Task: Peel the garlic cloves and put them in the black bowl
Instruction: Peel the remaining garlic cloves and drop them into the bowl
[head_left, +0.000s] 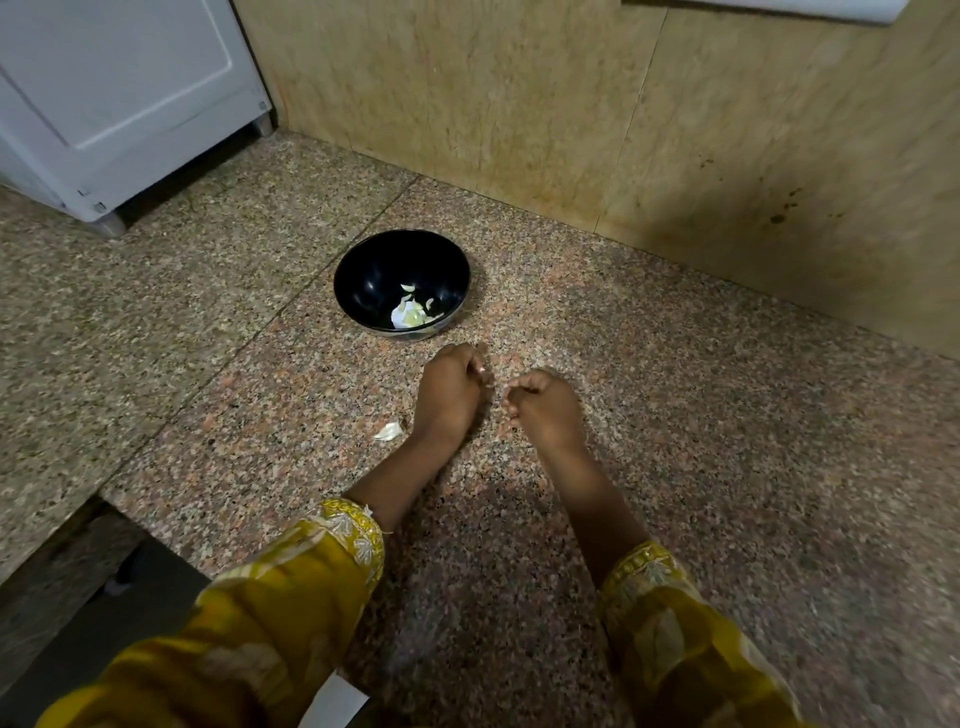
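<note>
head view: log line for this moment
black bowl: garlic inside | left hand: curled, hold unclear | right hand: same | counter: loose garlic piece near left hand

The speckled granite surface (727, 467) met a beige stone wall (519, 104) at the back. A white cabinet (119, 88) on small feet stood at the left, in dim light.
</note>
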